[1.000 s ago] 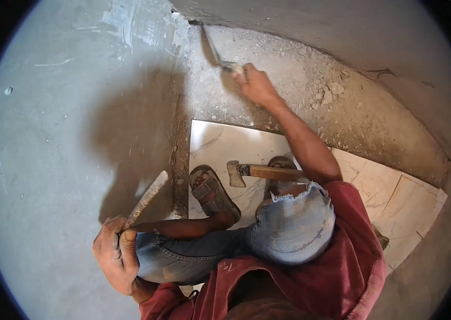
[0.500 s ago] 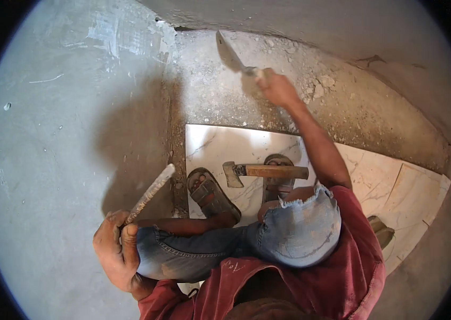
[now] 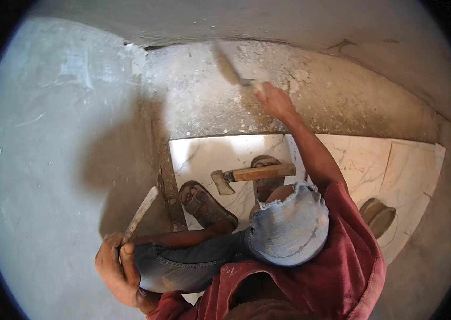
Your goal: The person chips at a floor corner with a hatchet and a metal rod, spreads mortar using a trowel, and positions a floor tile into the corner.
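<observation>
My right hand (image 3: 276, 101) is closed around the handle of a pointed trowel (image 3: 229, 66). Its blade, blurred by motion, points away from me over the rough dusty strip of floor (image 3: 198, 109). At the lower left, my left hand (image 3: 116, 266) rests by my knee, closed on a rough grey stick-like rod (image 3: 141, 210) that points up and to the right. Between my feet and the strip's edge lies a hatchet (image 3: 257, 173) with a wooden handle, overlapping my right sandal in the view; whether it touches the sandal I cannot tell.
White marbled tiles (image 3: 337, 152) lie under my feet and to the right. Rubble lumps (image 3: 297, 77) are scattered along the far wall (image 3: 225, 21). A grey wall (image 3: 39, 149) stands close on the left. A dark rounded object (image 3: 377, 217) sits on the tiles at right.
My view has shifted, so the floor and tiles sit lower and further left. The trowel has moved to the right relative to the dusty strip. My left hand keeps its hold on the rod.
</observation>
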Action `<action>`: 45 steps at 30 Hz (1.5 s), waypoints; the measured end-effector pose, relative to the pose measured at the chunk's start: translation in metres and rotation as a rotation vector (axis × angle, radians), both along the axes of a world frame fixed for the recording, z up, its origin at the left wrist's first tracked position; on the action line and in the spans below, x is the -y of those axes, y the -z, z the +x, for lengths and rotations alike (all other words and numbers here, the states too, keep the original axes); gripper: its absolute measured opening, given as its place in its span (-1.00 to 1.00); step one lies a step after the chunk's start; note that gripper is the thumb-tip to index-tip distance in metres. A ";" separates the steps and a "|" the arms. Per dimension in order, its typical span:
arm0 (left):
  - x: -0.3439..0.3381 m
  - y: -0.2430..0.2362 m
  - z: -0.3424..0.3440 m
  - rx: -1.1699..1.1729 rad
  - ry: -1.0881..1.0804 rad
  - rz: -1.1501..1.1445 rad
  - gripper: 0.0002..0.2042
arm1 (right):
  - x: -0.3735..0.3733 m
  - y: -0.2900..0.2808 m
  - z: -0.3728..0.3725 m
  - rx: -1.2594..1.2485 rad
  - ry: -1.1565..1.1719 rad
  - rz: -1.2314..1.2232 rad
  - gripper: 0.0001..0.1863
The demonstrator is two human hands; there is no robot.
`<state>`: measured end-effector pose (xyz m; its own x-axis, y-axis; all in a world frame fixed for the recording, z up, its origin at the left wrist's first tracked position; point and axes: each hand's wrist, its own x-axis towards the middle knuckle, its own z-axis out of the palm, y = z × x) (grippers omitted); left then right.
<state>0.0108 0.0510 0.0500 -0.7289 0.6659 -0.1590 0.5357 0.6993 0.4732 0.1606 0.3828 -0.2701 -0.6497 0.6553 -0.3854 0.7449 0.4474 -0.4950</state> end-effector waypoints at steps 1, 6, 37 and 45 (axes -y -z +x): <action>0.004 0.001 -0.001 0.015 0.017 0.007 -0.72 | -0.005 0.004 0.029 0.007 0.093 -0.012 -0.51; 0.013 -0.006 0.000 0.038 -0.006 -0.054 -0.69 | -0.033 -0.014 0.104 -0.005 0.194 0.031 -0.47; -0.010 -0.003 0.010 0.039 0.037 -0.053 -0.65 | -0.007 -0.013 0.131 0.090 0.240 0.163 -0.56; -0.012 0.003 -0.001 0.073 0.114 -0.052 -0.71 | -0.044 -0.019 0.110 0.306 0.064 0.079 -0.51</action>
